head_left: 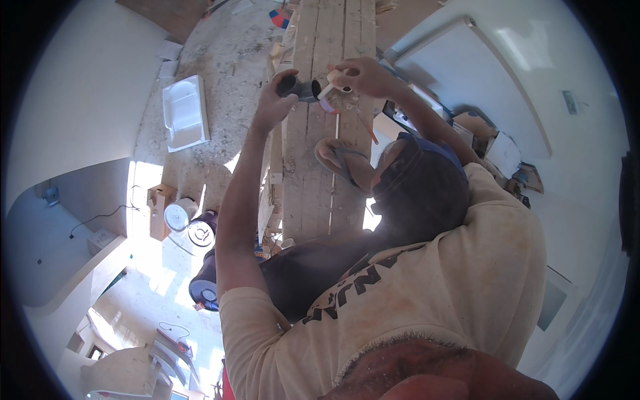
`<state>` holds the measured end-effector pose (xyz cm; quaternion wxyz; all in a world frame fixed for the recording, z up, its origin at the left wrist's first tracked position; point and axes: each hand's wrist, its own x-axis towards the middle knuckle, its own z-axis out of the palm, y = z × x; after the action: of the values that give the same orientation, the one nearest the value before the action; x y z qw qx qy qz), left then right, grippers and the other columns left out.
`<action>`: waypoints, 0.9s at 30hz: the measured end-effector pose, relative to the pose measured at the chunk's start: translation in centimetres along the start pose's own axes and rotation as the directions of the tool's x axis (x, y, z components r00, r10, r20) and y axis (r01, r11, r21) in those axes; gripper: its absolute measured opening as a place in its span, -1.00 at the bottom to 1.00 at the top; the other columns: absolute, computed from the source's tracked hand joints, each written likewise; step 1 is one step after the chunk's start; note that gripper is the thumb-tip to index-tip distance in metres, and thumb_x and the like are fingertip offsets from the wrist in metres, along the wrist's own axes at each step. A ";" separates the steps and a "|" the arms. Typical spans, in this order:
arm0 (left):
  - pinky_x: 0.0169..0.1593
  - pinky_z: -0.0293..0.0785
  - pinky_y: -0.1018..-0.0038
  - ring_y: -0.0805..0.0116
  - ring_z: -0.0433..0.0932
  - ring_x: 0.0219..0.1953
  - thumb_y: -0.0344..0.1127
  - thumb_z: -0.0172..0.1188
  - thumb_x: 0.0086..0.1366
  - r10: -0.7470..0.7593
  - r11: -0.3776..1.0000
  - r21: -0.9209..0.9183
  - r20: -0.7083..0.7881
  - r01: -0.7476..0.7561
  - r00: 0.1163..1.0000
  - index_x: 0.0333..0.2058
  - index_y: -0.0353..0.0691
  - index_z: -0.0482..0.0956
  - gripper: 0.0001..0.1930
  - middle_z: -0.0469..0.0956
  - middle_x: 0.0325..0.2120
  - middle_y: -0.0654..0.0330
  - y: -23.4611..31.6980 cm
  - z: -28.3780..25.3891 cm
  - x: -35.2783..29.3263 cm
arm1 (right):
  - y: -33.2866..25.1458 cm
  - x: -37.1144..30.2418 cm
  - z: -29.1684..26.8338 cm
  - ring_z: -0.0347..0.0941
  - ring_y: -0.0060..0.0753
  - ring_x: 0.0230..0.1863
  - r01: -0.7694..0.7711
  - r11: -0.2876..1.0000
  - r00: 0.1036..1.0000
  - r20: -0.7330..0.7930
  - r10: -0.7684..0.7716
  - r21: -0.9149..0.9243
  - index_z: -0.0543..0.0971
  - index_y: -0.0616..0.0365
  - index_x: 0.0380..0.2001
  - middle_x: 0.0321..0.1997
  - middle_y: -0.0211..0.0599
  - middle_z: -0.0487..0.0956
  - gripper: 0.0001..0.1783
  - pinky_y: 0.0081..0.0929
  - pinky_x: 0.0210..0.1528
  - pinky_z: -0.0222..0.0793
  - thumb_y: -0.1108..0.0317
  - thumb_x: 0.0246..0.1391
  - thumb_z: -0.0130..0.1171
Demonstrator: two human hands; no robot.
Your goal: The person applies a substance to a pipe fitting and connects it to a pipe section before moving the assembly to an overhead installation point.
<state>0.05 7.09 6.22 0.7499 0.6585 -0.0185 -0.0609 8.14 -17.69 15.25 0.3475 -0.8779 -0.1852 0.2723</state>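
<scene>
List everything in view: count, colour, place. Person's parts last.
pipe fitting: 1, dark grey, held over the plank
small tool: 1, white, kind unclear, at the fitting's open end
wooden plank: 1 run of boards, pale brown, centre top
sandal: 1, grey strap, on a foot resting on the plank
tray: 1, white, on the dusty floor at left
buckets: 3, one white and two dark, on the floor, lower left
cardboard box: 1, brown, beside the buckets
left hand: 1, grips the pipe fitting
right hand: 1, holds the small tool
</scene>
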 end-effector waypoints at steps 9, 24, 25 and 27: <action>0.11 0.38 0.47 0.42 0.49 -0.06 -0.55 0.10 -0.03 0.118 0.973 0.203 -0.021 -0.111 0.993 0.04 -0.27 0.45 -0.46 0.50 -0.14 0.21 0.5 -0.2 0.4 | -1.0 -0.3 0.0 0.52 -0.34 -0.40 0.256 0.915 0.947 -0.108 -0.302 -0.311 0.58 0.22 -0.01 -0.38 -0.14 0.61 -0.45 -0.39 -0.31 0.41 0.05 0.03 0.31; -0.03 0.47 0.38 0.25 0.55 -0.13 -0.56 0.23 -0.03 0.283 0.825 0.537 -0.127 -0.174 0.951 -0.06 -0.21 0.44 -0.52 0.52 -0.20 0.10 0.4 1.2 0.6 | 0.5 -0.4 -1.7 0.62 -0.32 -0.29 -0.059 0.995 0.975 -0.217 0.041 -0.076 0.61 0.18 -0.02 -0.33 -0.17 0.68 -0.39 -0.38 -0.20 0.48 -0.09 0.04 0.28; -0.03 0.47 0.37 0.24 0.55 -0.13 -0.55 0.25 -0.03 0.295 0.817 0.550 -0.144 -0.171 0.945 -0.06 -0.21 0.45 -0.52 0.52 -0.20 0.09 0.2 1.1 0.7 | 0.9 -0.4 -2.3 0.62 -0.29 -0.28 -0.051 0.989 0.969 -0.248 0.015 -0.138 0.60 0.19 -0.02 -0.32 -0.16 0.68 -0.38 -0.36 -0.18 0.49 -0.09 0.03 0.28; -0.03 0.47 0.35 0.22 0.56 -0.14 -0.53 0.28 -0.03 0.297 0.818 0.553 -0.172 -0.158 0.939 -0.06 -0.21 0.45 -0.52 0.53 -0.21 0.09 -0.1 0.9 0.6 | 1.6 -0.7 -3.1 0.62 -0.21 -0.23 -0.058 0.970 0.961 -0.277 -0.009 -0.235 0.59 0.19 0.00 -0.29 -0.12 0.67 -0.37 -0.30 -0.12 0.48 -0.09 0.01 0.28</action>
<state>0.56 6.15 6.21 0.5364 0.8350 -0.0190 0.1209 9.68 -20.67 16.24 0.2576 -0.9451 -0.1557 0.1270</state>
